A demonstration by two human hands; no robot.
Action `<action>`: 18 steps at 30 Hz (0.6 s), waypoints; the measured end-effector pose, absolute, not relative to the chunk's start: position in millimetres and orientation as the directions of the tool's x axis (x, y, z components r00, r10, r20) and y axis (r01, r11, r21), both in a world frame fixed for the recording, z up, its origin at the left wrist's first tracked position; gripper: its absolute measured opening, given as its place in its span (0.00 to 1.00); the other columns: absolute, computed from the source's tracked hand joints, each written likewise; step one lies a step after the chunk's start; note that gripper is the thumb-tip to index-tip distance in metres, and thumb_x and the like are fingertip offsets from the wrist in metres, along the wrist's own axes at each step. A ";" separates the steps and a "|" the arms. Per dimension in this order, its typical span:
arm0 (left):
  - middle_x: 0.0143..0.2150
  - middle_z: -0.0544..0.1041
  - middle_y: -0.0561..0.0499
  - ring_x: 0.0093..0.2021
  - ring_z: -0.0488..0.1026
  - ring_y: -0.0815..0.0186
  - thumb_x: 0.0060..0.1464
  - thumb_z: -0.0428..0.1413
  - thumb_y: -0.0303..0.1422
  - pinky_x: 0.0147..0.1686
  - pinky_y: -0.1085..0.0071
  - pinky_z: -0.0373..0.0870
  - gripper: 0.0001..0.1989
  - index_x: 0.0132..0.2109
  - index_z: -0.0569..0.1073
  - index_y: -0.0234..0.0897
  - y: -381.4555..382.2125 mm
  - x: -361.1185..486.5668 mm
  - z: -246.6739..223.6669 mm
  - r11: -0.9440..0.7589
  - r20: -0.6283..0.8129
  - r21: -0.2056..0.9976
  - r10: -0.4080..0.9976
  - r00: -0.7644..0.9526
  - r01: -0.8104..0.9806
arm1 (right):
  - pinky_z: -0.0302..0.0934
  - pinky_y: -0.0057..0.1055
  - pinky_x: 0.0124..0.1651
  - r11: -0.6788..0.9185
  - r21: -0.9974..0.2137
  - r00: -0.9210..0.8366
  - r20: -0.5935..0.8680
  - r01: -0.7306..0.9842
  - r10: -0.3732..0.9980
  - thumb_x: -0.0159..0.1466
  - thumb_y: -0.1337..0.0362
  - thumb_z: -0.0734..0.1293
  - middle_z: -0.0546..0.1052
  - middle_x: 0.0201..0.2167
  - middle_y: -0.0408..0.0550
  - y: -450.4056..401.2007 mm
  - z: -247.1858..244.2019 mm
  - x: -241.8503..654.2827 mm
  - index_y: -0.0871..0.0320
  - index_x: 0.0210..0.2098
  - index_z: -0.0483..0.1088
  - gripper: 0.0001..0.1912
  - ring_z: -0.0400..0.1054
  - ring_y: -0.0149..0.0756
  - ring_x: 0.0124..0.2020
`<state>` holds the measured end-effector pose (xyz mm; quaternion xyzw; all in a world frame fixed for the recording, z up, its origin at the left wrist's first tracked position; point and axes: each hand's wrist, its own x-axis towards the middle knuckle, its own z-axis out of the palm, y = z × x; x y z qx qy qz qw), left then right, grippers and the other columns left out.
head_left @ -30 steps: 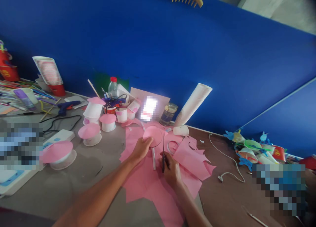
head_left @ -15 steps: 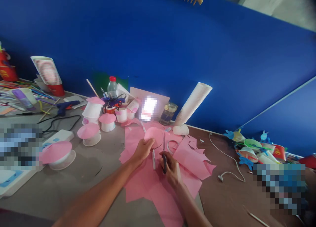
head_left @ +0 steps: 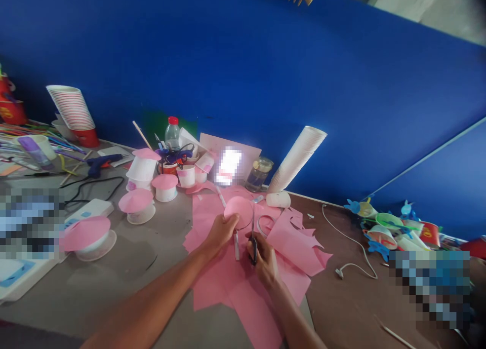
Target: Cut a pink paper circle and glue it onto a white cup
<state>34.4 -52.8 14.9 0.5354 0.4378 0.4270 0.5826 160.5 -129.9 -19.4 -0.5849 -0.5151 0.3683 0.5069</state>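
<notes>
My left hand pinches a round piece of pink paper by its lower edge, thumb on top. Closed around the handles of a pair of scissors, my right hand keeps the blades pointing away from me, right beside the circle's right edge. Below both hands lie cut sheets of pink paper, with a curled offcut to the right. A slim white-and-pink marker-like stick rests on the sheets between my hands.
Paper cups with pink paper tops stand at left, near a white power strip and a glue gun. Behind are a glass jar and a leaning cup stack. A white cable and colourful cup crafts lie right.
The pink circle has turned and shifted slightly in my left hand. Less pink paper now shows to the right of the scissor blades. My right hand has barely moved.
</notes>
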 end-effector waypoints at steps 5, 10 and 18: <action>0.18 0.47 0.59 0.20 0.44 0.74 0.50 0.50 0.42 0.18 0.74 0.43 0.20 0.20 0.50 0.40 -52.4 34.2 11.8 0.047 -0.044 0.999 0.960 0.278 -0.006 | 0.48 0.22 0.19 0.054 -0.969 0.203 0.104 0.239 0.974 0.62 0.48 0.61 0.58 0.18 0.36 -129.7 -20.4 160.4 0.58 0.39 0.66 0.19 0.51 0.26 0.18; 0.17 0.48 0.59 0.19 0.45 0.74 0.49 0.50 0.42 0.18 0.74 0.44 0.20 0.19 0.51 0.39 -53.2 35.1 11.9 0.073 -0.066 0.997 0.963 0.261 -0.018 | 0.49 0.23 0.20 0.078 -0.966 0.200 0.129 0.246 0.971 0.62 0.49 0.61 0.59 0.18 0.36 -129.4 -19.3 159.3 0.59 0.39 0.66 0.18 0.53 0.26 0.18; 0.18 0.47 0.59 0.20 0.45 0.73 0.51 0.49 0.44 0.19 0.74 0.45 0.20 0.20 0.50 0.40 -54.7 36.1 13.0 0.038 -0.033 0.999 0.959 0.282 -0.011 | 0.51 0.24 0.20 0.069 -0.983 0.218 0.106 0.172 0.970 0.62 0.47 0.62 0.61 0.17 0.37 -127.5 -21.1 155.9 0.58 0.39 0.65 0.20 0.55 0.27 0.18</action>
